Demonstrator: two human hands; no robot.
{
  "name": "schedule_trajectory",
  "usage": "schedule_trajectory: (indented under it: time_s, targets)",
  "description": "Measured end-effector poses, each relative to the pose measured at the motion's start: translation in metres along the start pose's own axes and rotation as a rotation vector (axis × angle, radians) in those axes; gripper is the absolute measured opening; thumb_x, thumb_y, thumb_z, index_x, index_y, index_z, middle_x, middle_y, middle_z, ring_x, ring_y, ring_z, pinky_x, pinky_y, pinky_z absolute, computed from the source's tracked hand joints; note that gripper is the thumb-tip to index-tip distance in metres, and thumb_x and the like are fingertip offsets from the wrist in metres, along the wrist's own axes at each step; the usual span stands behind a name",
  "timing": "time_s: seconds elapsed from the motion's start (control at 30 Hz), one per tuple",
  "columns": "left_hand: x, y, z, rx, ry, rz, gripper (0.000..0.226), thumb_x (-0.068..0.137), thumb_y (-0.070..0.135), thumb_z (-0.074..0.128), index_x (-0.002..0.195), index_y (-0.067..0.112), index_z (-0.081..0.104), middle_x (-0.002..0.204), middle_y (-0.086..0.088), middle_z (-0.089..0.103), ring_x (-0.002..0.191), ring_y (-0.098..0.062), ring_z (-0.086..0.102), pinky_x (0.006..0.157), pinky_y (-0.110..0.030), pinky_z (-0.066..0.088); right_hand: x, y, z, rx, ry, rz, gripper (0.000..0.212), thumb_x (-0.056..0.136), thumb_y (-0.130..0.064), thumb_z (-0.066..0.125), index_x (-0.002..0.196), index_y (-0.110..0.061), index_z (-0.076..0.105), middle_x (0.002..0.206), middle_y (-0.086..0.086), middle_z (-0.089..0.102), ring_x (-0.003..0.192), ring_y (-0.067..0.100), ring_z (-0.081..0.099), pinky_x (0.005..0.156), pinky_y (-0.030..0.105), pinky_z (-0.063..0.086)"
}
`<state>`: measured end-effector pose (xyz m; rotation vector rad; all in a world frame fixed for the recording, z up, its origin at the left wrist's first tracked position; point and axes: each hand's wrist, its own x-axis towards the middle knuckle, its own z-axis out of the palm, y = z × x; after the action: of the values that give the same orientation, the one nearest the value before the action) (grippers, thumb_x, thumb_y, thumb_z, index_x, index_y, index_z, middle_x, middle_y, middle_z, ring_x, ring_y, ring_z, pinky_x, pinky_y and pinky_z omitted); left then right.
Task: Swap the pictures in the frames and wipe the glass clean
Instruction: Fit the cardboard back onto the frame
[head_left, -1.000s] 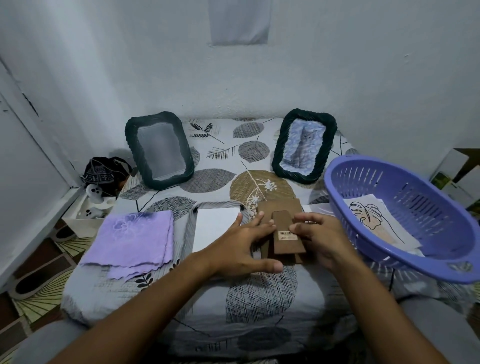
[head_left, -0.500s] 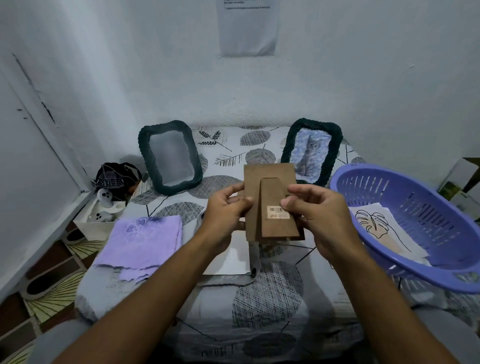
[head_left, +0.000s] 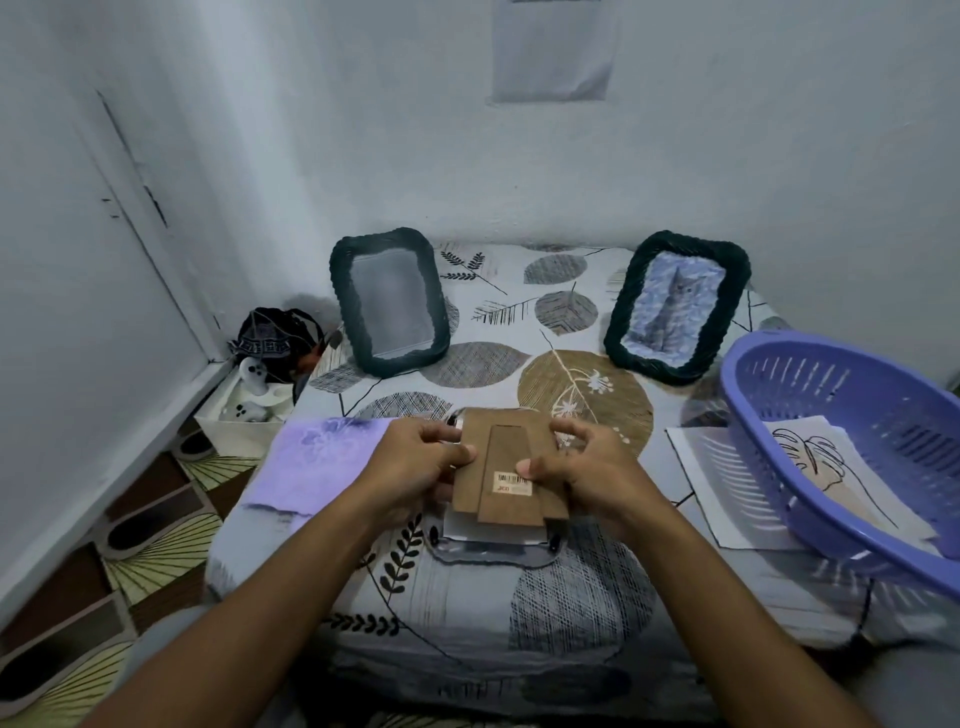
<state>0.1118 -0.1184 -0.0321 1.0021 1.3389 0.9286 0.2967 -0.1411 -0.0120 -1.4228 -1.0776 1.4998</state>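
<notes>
A brown cardboard backing board (head_left: 506, 467) with a stand flap and a barcode sticker lies over a face-down frame (head_left: 493, 553) at the middle of the bed. My left hand (head_left: 421, 462) grips the board's left edge and my right hand (head_left: 582, 467) grips its right edge. A white sheet shows under the board's lower edge. Two dark woven frames lean on the back wall: the left frame (head_left: 389, 306) shows only a grey pane, the right frame (head_left: 678, 306) holds a cat picture. A purple cloth (head_left: 317, 465) lies left of my hands.
A purple plastic basket (head_left: 852, 441) at the right holds a leaf drawing (head_left: 810, 457) and rests on a white sheet (head_left: 701, 467). A white box of small things (head_left: 249, 405) and a dark bag (head_left: 275, 335) sit on the floor at the left, by the wall.
Both hands have brought the backing board down from mid-air and set it over the face-down frame. Before that they lifted it off the bed.
</notes>
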Motion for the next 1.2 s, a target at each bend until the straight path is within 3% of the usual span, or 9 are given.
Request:
schedule_trajectory:
  time_s: [0.13, 0.37, 0.5, 0.8, 1.2]
  targets:
    - [0.001, -0.003, -0.005, 0.015, 0.044, 0.002, 0.010, 0.084, -0.007, 0.066, 0.081, 0.003, 0.063, 0.055, -0.006, 0.065, 0.046, -0.019, 0.060, 0.038, -0.023, 0.049, 0.007, 0.003, 0.002, -0.075, -0.002, 0.011, 0.053, 0.068, 0.000, 0.081, 0.113, -0.010, 0.055, 0.093, 0.005, 0.064, 0.077, 0.021, 0.067, 0.050, 0.026, 0.053]
    - [0.008, -0.006, -0.008, 0.055, 0.073, -0.023, 0.016, 0.082, -0.006, 0.069, 0.096, -0.003, 0.062, 0.070, -0.014, 0.062, 0.041, -0.011, 0.055, 0.036, -0.019, 0.042, 0.013, 0.007, 0.003, -0.107, -0.006, 0.010, 0.044, 0.069, -0.003, 0.081, 0.103, -0.014, 0.055, 0.089, 0.000, 0.063, 0.073, 0.015, 0.066, 0.047, 0.020, 0.050]
    - [0.010, -0.007, -0.008, 0.067, 0.064, -0.012, 0.012, 0.082, -0.004, 0.069, 0.091, 0.001, 0.063, 0.069, -0.011, 0.064, 0.044, -0.011, 0.059, 0.038, -0.019, 0.045, 0.016, 0.009, 0.003, -0.093, -0.007, 0.010, 0.046, 0.070, -0.001, 0.081, 0.106, -0.012, 0.055, 0.089, -0.001, 0.061, 0.071, 0.013, 0.064, 0.044, 0.018, 0.048]
    - [0.014, -0.011, -0.010, 0.076, 0.077, -0.023, 0.020, 0.081, -0.004, 0.071, 0.099, -0.004, 0.062, 0.075, -0.015, 0.064, 0.054, -0.019, 0.060, 0.042, -0.023, 0.051, 0.026, 0.016, 0.002, -0.081, 0.020, 0.015, 0.067, 0.064, -0.004, 0.085, 0.124, -0.002, 0.054, 0.108, 0.012, 0.065, 0.081, 0.024, 0.070, 0.056, 0.029, 0.056]
    - [0.010, -0.003, -0.007, 0.113, 0.076, -0.033, 0.025, 0.084, -0.006, 0.067, 0.107, -0.010, 0.059, 0.072, -0.015, 0.061, 0.038, -0.010, 0.056, 0.036, -0.019, 0.045, 0.031, 0.018, 0.002, -0.082, -0.009, 0.033, 0.041, 0.067, 0.000, 0.082, 0.102, -0.007, 0.063, 0.096, 0.009, 0.069, 0.071, 0.021, 0.070, 0.054, 0.030, 0.056]
